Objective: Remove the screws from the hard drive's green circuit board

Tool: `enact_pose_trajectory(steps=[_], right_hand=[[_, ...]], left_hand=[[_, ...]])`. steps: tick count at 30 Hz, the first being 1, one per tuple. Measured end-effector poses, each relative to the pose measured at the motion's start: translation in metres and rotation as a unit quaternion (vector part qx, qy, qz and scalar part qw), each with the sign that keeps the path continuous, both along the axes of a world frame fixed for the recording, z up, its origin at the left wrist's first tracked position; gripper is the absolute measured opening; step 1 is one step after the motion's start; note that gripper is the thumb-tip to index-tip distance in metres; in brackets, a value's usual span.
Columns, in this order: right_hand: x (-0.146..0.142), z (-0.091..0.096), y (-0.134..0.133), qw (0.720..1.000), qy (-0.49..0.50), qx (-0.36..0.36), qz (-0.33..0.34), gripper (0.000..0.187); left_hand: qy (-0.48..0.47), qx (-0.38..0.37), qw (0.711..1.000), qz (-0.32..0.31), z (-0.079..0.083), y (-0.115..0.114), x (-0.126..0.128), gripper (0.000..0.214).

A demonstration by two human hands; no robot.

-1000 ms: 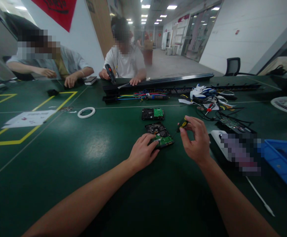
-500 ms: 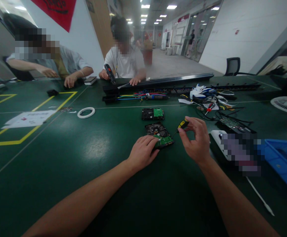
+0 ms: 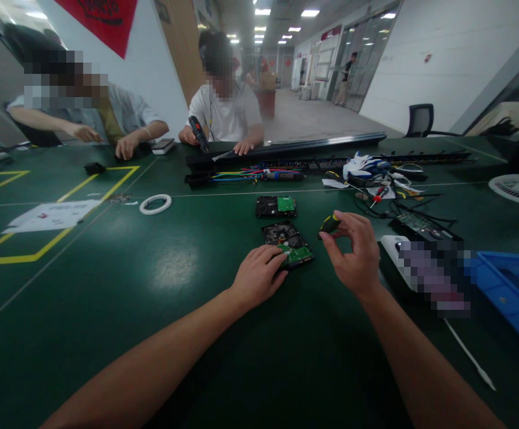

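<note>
My right hand (image 3: 355,253) pinches the black and yellow handle of a screwdriver (image 3: 329,224) between thumb and fingertips. Its thin shaft slants down-left toward the right edge of a hard drive (image 3: 301,255); where the tip rests is too small to tell. The drive lies on the green table, its green circuit board and black casing facing up. My left hand (image 3: 260,274) grips the drive's near left side, fingers over the board's edge and thumb at the front. Just beyond lies a second hard drive (image 3: 276,206), untouched.
Tools and gloves (image 3: 364,167) lie in a heap at the back right, with cables and a circuit board (image 3: 420,226) nearer. A blue bin (image 3: 509,292) stands right. A white tape ring (image 3: 155,204) lies left. Across the table, a co-worker's hand (image 3: 190,136) holds a power screwdriver.
The screwdriver handle has turned in my right fingers, showing less yellow. My left hand and the drive stay in place.
</note>
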State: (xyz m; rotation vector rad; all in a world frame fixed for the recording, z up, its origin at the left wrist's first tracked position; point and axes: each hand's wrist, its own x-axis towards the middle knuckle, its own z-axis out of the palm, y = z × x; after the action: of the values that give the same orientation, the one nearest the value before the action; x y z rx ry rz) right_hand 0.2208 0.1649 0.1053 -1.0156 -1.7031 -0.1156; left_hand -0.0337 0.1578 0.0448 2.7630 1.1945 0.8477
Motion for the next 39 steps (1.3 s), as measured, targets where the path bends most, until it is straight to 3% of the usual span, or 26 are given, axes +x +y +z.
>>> enact_pose_trajectory(steps=[8,15,22,39], right_hand=[[0.0011,-0.0067,0.003,0.999,0.027,-0.034,0.021,0.059],[0.0001,-0.0015,0.0,0.998,-0.042,0.028,-0.025,0.061],[-0.0018,-0.0022,0.0002,1.0,-0.023,0.008,0.0,0.06],[-0.0029,-0.0033,0.0002,0.999,-0.036,0.022,-0.027,0.064]], left_hand=[[-0.001,0.007,1.0,-0.002,0.0004,0.0001,0.0007,0.035],[0.001,0.006,1.0,-0.001,-0.0002,0.0002,0.0002,0.035],[0.002,0.006,1.0,0.0,-0.0012,0.0006,0.0002,0.035],[-0.006,0.003,1.0,-0.002,-0.0022,0.0011,0.0004,0.036]])
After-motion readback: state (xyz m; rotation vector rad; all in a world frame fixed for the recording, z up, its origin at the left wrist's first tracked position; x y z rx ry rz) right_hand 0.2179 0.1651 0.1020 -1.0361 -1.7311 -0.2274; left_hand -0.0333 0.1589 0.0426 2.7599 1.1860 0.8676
